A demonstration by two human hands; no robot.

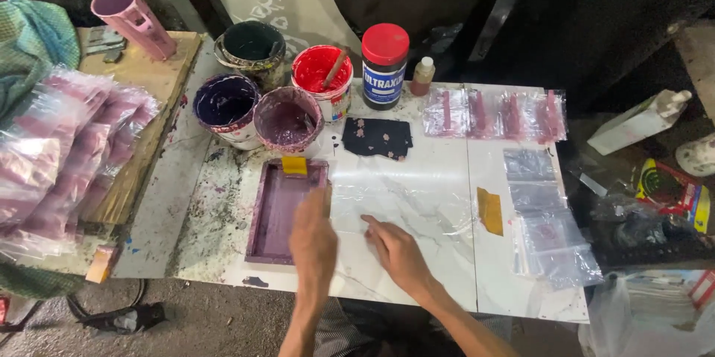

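Observation:
My left hand (pixel 313 238) is blurred with motion over the right edge of a purple-stained rectangular printing frame (pixel 272 212) that has a yellow squeegee (pixel 294 165) at its far end. My right hand (pixel 396 250) rests fingers down on a clear plastic bag (pixel 406 200) lying flat on the white marbled tabletop (pixel 439 267). Neither hand grips anything that I can make out.
Paint tubs stand behind the frame: purple (pixel 288 118), dark blue (pixel 226 103), red with a stick (pixel 322 80), dark green (pixel 253 48). A red-lidded jar (pixel 385 65), small bottle (pixel 422 76), dark stained pad (pixel 377 138), printed bags (pixel 495 113), blank bags (pixel 547 230), bag heap (pixel 59 148) at the left.

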